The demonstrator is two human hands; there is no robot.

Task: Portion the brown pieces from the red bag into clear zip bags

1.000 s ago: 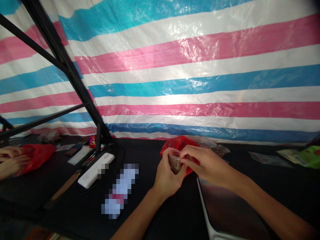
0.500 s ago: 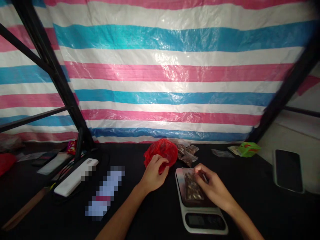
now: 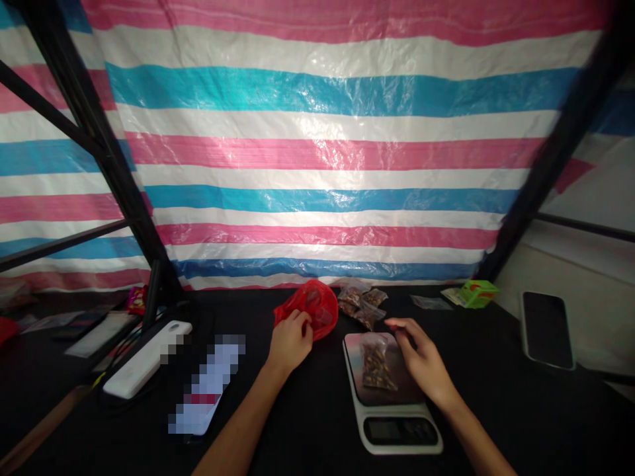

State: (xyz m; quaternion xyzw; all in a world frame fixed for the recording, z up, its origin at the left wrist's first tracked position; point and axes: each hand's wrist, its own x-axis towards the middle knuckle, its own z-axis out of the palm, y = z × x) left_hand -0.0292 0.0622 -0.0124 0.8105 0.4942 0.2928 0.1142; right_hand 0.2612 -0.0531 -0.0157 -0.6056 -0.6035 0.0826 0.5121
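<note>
A small clear bag of brown, seed-like bits lies flat on the plate of a white kitchen scale. My right hand is beside it over the plate's right edge, holding nothing, with thumb and fingers apart. At the near rim of a crumpled red plastic bag, my left hand has its fingers curled. Its fingertips are partly hidden at the bag's mouth, where clear plastic shows inside. Several filled clear bags are heaped just right of the red bag.
Left on the black table are a white power strip and a blurred-out phone-like slab. A flat clear bag and a green box stand back right. Farther right is a dark-screened phone. A striped tarp hangs behind.
My right hand has let go of the small filled bag on the scale and opened, drawing slightly right of it. My left hand stays at the red bag. The view has shifted a little.
</note>
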